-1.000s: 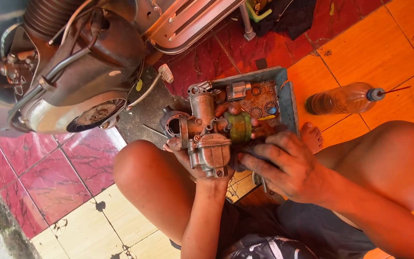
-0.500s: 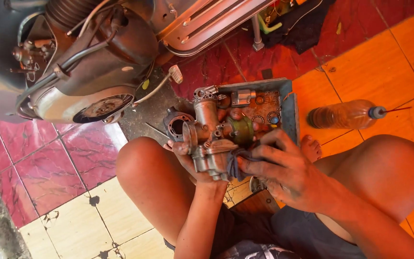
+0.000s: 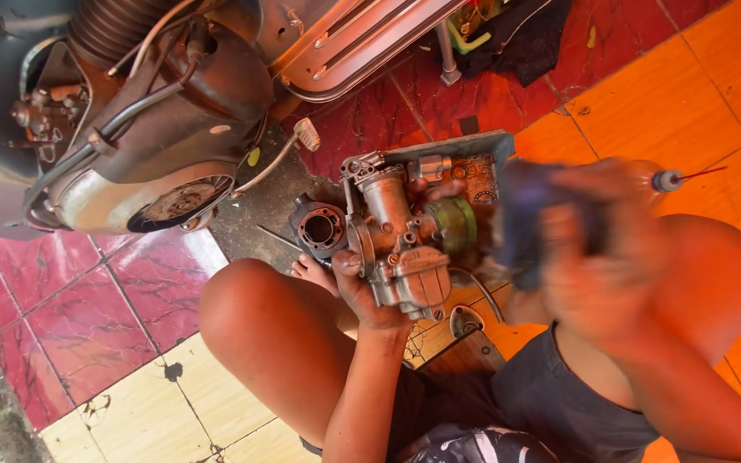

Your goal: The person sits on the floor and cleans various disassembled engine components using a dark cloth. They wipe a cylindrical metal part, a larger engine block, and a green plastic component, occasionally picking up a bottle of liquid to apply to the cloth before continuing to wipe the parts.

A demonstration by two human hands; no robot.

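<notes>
Carburetor (image 3: 400,244) inside left-hand (image 3: 369,296) grip

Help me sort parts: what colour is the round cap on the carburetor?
Dull green, the round cap on the carburetor; head view.

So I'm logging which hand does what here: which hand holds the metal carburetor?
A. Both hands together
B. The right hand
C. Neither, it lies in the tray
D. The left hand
D: the left hand grips the metal carburetor from below and lifts it above the tray, while the right hand is a blur off to the side, apart from it.
</notes>
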